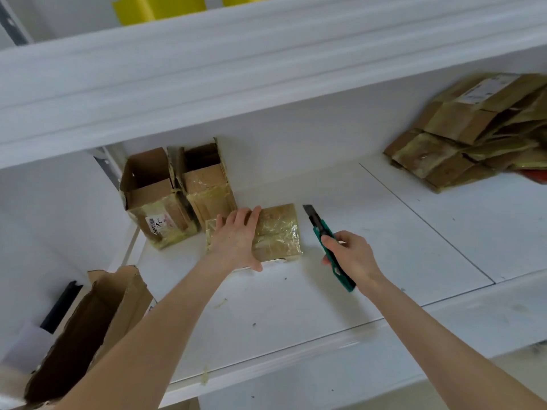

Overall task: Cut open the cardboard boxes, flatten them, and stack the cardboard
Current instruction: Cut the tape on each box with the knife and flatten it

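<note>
Flat goes my left hand [236, 241], fingers straight, pressing on the one small taped box [278, 232] in the middle of the white shelf [384, 220]. It's brown cardboard, closed, wrapped all over in glossy yellowish tape that has gone crinkly. My right hand [352, 255] is just right of it, clear of the box, fingers curled round a single green utility knife [324, 235] with its dark blade out and pointing far. On the far left, two more stand upright side by side with tops open: the left opened box [151, 199] with a printed label and the right opened box [207, 179]. Far right lies one pile of flattened cardboard [461, 134]. Near left, below the shelf edge, there's one larger open carton [88, 321].
</note>
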Motion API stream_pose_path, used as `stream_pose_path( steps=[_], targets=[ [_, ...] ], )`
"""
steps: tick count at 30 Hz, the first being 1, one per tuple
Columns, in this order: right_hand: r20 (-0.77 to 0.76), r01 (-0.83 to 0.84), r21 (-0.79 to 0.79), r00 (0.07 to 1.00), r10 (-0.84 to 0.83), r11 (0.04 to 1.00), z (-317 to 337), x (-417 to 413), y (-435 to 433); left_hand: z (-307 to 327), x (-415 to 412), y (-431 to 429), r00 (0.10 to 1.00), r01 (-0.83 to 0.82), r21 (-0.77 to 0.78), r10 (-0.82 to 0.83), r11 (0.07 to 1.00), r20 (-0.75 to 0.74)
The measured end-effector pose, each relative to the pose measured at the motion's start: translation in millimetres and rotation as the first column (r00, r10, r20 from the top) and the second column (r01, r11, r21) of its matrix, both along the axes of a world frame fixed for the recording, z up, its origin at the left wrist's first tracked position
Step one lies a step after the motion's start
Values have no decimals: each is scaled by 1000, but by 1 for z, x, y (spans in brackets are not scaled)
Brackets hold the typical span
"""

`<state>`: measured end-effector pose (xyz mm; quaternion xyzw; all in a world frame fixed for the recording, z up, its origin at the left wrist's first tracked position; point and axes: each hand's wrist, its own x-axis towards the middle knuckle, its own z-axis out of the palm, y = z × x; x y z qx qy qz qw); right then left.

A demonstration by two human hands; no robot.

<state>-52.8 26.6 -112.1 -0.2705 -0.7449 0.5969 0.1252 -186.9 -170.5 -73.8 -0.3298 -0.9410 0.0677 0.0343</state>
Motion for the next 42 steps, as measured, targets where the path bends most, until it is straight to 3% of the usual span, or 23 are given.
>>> stream_pose_path(
  steps=[2, 4, 10, 18, 24, 34, 36, 39, 41, 42],
  targets=[
    [63, -55, 309, 997, 37, 949, -3, 9, 1, -2, 0, 0, 1000, -3, 10, 3, 1000, -13],
    [81, -79, 453, 996, 47, 888, -3, 14, 2, -2, 1, 0, 1000, -4, 12, 4, 1000, -16],
    [4, -153, 488, 985, 173, 859, 5, 13, 3, -5, 1, -1, 999, 4, 22, -3, 1000, -34],
    [117, -252, 578, 967, 227, 776, 2, 19, 11, -6, 1, -2, 997, 5, 15, -4, 1000, -80],
    [133, -280, 539, 960, 248, 794, -2, 27, 9, -7, 3, -1, 994, 10, 5, -9, 1000, -113],
    [260, -364, 681, 931, 255, 635, 2, 43, -1, -5, 1, 0, 994, 3, -21, -5, 1000, -105],
    [264, -364, 665, 931, 252, 652, 4, 45, 3, -4, 0, 0, 995, 1, -31, -4, 1000, -97],
    [174, -267, 571, 964, 203, 777, 3, 46, 6, -1, 1, 0, 994, -14, -27, 11, 1000, -108],
    [2, -49, 347, 999, 51, 937, 1, 42, 2, 6, 3, 3, 988, -101, 31, 104, 994, -116],
    [-81, 46, 112, 996, -36, 993, 2, 38, -2, 12, 6, 6, 978, -169, 84, 178, 982, -113]
  ],
)
